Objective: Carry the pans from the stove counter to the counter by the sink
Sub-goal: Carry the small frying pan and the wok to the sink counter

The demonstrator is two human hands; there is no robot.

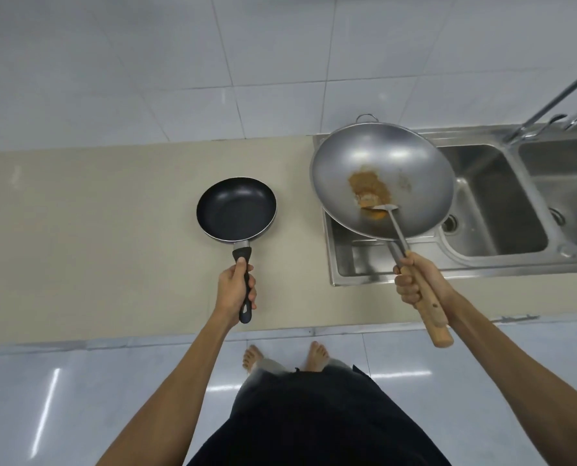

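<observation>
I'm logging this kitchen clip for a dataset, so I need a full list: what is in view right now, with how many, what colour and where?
frying pan: one, black with a black handle, over the beige counter, held by the left hand.
wok: one, silver with a wooden handle, over the sink's drainboard, held by the right hand; brown residue inside.
spatula: one, metal, blade in the wok, its shaft running back to the right hand.
counter: one, beige, left of the sink.
sink: one, stainless steel, two basins, at the right.
faucet: one, chrome, behind the sink.
wall tiles: white, behind the counter.
floor: glossy, pale tiles.
left hand: closed on the frying pan's handle.
right hand: closed on the wok's handle.
feet: two, bare, on the floor.
</observation>
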